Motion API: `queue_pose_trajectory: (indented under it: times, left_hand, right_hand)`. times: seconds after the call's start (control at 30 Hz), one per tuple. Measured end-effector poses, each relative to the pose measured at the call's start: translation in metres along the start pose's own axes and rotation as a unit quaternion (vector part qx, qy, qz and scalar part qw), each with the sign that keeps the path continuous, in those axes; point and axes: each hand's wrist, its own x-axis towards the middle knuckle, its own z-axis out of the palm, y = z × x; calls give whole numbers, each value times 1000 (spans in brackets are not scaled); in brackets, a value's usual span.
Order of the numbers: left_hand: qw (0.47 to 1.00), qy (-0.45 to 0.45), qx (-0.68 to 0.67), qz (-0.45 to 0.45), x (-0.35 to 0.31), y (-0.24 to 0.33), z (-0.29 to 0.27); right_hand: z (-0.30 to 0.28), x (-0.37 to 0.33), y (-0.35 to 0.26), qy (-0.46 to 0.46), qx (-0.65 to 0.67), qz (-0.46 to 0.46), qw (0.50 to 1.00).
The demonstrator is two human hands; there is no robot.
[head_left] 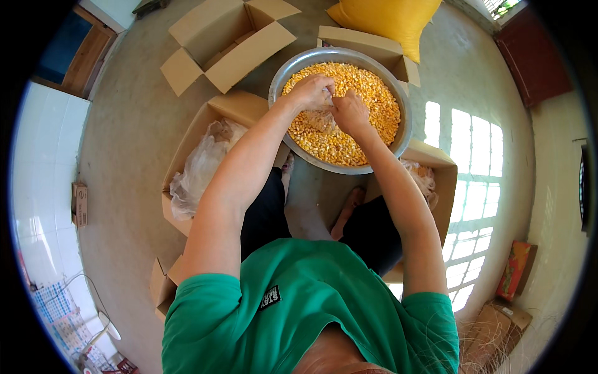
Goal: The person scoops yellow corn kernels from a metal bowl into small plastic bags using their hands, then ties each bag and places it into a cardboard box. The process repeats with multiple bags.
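Observation:
A wide metal basin (403, 118) full of loose yellow corn kernels (367, 84) stands in front of me. Over the kernels, left of the basin's middle, my two hands meet at the top of a clear plastic bag (321, 121). My left hand (313, 91) pinches the bag's upper part with curled fingers. Close against it, my right hand (351, 112) is also closed on the bag, its back toward me. Below them the bag's body rests on the corn. What lies inside the bag is hard to make out.
An open cardboard box (180, 165) with clear plastic bags (208, 165) stands on my left. Another box (445, 177) holding plastic is on my right. Beyond are an open box (233, 47), a partly hidden carton (364, 40) and a full yellow sack (386, 22).

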Motion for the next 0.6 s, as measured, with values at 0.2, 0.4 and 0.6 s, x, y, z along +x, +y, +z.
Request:
queue_pose_trajectory:
  times: [0.2, 0.4, 0.6]
  left_hand:
    - [982, 4, -177, -62, 0, -7, 8]
    - [964, -67, -222, -127, -1, -15, 18]
    - [966, -76, -164, -186, -8, -23, 30]
  right_hand:
    - [-1, -1, 7, 2, 113, -39, 993]
    - [-2, -6, 9, 30, 206, -43, 977]
    - [1, -4, 8, 66, 293, -100, 949]
